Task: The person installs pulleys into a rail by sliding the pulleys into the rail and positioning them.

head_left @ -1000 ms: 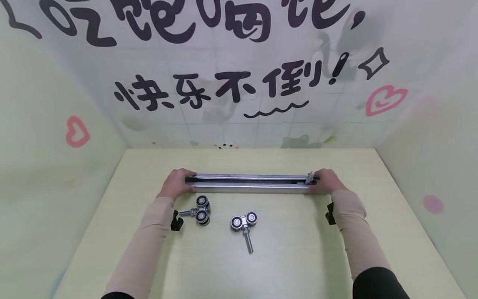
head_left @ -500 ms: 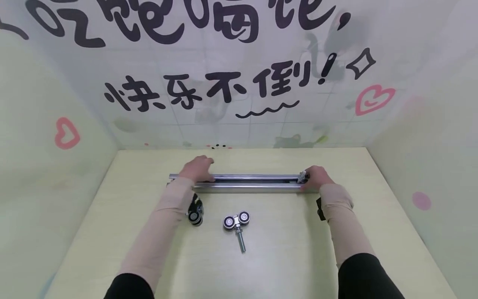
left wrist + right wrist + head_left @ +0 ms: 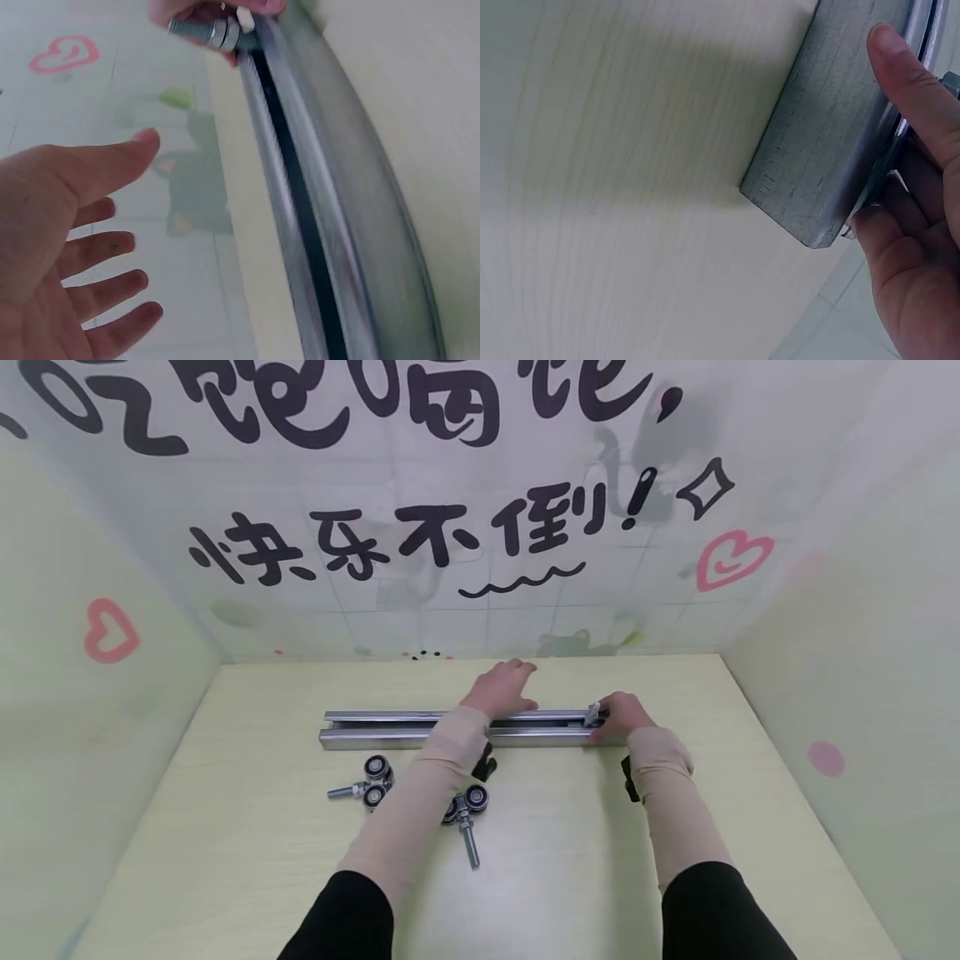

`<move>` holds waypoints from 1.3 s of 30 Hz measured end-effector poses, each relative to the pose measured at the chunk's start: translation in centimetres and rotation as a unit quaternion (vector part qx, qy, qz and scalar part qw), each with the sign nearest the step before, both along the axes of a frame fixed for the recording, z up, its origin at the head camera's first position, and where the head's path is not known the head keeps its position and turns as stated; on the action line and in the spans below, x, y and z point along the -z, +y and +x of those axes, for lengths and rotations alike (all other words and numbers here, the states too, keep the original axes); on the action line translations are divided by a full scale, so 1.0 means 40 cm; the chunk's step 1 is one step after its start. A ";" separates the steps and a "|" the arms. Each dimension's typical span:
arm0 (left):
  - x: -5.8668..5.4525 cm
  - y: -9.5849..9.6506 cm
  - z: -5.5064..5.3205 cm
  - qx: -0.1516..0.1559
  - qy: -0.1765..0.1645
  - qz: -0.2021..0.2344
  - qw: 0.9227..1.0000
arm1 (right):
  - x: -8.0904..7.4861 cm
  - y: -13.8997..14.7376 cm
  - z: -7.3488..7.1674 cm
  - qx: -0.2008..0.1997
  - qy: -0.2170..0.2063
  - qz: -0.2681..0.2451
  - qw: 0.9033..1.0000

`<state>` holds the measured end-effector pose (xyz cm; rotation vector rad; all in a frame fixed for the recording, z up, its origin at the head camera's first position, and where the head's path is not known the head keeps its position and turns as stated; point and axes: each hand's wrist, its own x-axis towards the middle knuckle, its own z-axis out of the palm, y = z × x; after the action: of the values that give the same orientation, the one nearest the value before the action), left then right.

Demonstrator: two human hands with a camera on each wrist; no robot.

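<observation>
A slotted metal rail (image 3: pixel 390 739) lies across the table with its slot facing up. My left hand (image 3: pixel 498 689) hovers over its middle; in the left wrist view the fingers are spread and hold nothing. At the rail's right end my right hand (image 3: pixel 626 716) grips, its thumb along the front face in the right wrist view and its other fingers curled at the slot side. A threaded bolt with nuts (image 3: pixel 217 31) sticks up from the slot beside those fingers. What the bolt joins inside the rail is hidden.
Two roller trolleys with threaded bolts lie in front of the rail: one trolley (image 3: pixel 375 774) to the left, the other trolley (image 3: pixel 470 810) partly behind my left sleeve. A printed wall (image 3: pixel 420 627) closes off the table's back; side walls flank it.
My left hand has let go of the rail's left end and moved right above it. My right hand stays at the right end. The whole view has shifted slightly.
</observation>
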<state>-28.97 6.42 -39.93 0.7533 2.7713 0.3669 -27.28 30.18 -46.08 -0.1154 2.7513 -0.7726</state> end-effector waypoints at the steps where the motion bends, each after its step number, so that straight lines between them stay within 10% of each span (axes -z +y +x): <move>1: 0.001 0.018 0.002 0.008 0.002 0.005 1.000 | 0.002 0.001 -0.001 0.002 -0.001 -0.001 1.000; 18: 0.038 0.215 0.008 0.087 0.009 0.046 0.995 | 0.005 0.006 -0.010 -0.014 0.039 0.005 0.999; 39: 0.076 0.283 0.023 0.077 0.041 0.044 0.995 | 0.008 0.006 0.004 -0.007 0.053 0.002 0.999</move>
<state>-28.06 17.73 -42.97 1.0191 2.7633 0.4394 -27.12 30.42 -46.41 -0.1800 2.8485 -0.7789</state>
